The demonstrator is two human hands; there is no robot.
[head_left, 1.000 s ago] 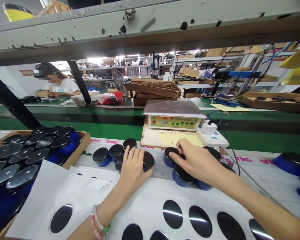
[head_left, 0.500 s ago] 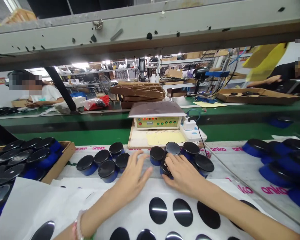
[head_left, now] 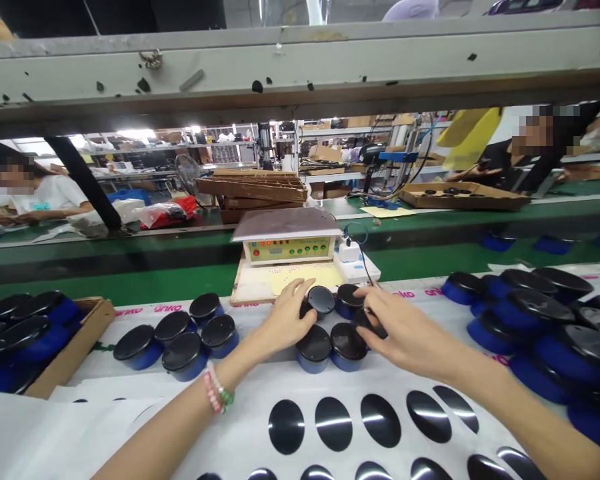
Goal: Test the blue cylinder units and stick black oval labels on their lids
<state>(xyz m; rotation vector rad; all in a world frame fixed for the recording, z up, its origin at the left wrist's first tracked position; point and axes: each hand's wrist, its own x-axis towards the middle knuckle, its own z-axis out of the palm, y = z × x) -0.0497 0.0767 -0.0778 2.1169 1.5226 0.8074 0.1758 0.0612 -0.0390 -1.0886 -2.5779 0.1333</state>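
Round blue pieces with glossy black tops stand grouped in front of me, among them a front piece [head_left: 349, 345], its left neighbour [head_left: 313, 347] and a back piece [head_left: 321, 302]. My left hand [head_left: 286, 319] curls its thumb and fingers round a piece on the group's left side, which it mostly hides. On the right side, my right hand [head_left: 397, 323] has its thumb and fingers round another black-topped piece [head_left: 373, 323], partly covered by the fingers. Below the hands lies a white sheet [head_left: 250, 427] bearing rows of black ovals [head_left: 333, 425].
Left of my hands stand several more blue pieces [head_left: 184, 355], beside a filled cardboard box [head_left: 80, 347]. Many are stacked at right [head_left: 535, 313]. A control box [head_left: 290, 247] and a white plug [head_left: 350, 252] sit behind. A shelf beam [head_left: 280, 73] crosses above. Two people sit beyond.
The view has swung right. My left hand has come in against the group's left side, and my right hand has shifted from the front-middle pieces to the right side. Two front pieces now show uncovered.
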